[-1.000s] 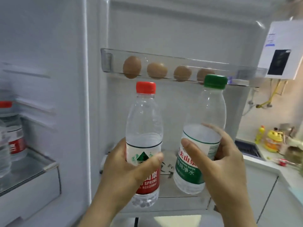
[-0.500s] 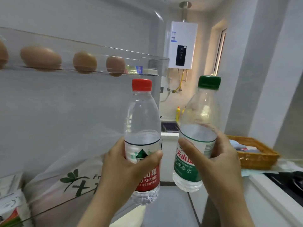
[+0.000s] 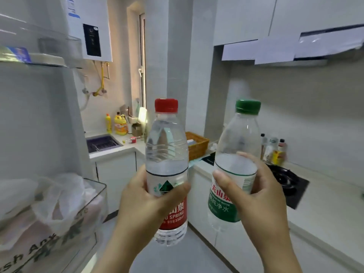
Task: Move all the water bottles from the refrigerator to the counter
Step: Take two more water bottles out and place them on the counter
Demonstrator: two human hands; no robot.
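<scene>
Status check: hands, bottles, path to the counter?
Left hand gripping red-capped bottle. Right hand gripping green-capped bottle. Both upright, in the air. Counter ahead right; stove burner on it.

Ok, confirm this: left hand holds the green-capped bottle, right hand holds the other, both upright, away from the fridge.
Wrong on one point. In the head view the left hand holds the red-capped bottle; the green-capped bottle is in the right hand. Both are roughly upright, away from the fridge.
</scene>
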